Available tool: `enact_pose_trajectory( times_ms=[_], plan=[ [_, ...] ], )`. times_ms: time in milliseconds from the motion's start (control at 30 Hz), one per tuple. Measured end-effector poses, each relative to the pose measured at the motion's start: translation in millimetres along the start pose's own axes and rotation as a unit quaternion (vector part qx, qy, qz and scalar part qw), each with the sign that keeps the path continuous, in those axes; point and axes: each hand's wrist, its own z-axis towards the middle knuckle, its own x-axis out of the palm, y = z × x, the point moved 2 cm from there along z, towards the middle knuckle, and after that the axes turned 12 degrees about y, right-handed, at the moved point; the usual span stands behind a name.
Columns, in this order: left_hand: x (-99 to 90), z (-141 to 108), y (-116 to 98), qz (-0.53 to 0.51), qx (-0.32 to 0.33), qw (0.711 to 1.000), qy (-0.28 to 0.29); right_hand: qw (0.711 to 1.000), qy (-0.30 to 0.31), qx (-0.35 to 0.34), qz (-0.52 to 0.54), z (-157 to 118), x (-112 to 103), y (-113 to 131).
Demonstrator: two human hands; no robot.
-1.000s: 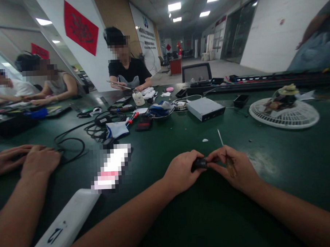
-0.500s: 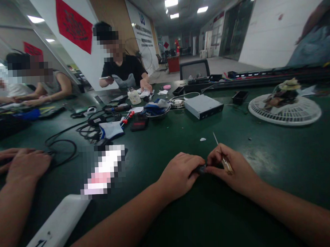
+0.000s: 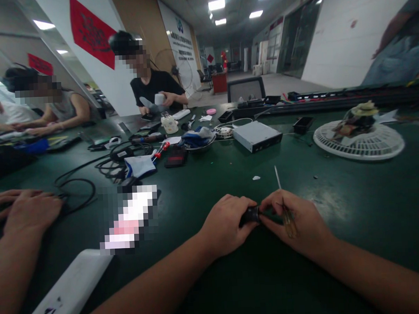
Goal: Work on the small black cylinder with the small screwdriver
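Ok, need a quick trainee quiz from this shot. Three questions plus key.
1. What tool is tucked into the right hand, with its thin shaft pointing up?
2. True or false: the left hand and the right hand both grip the small black object.
3. Which is nearer the white round fan grille: the grey metal box or the red-handled screwdriver?

Key:
1. A screwdriver with an amber handle
2. True
3. The grey metal box
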Motion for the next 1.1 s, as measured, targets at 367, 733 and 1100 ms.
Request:
enact_pose_trajectory(
  times_ms=[367,733,1100],
  plan=[
    [-2.2,0,1,-0.016,-0.016,0.999,-0.024,0.997,-0.022,0.024,0.076,1,1,-3],
    [1.5,0,2,-0.005,0.040,0.999,0.017,0.997,-0.008,0.041,0.060,1,1,-4],
    [-1.3,-1,6,-0.042,-0.086,0.989,-0.115,0.984,-0.035,0.010,0.177,1,-2,-9]
  ],
)
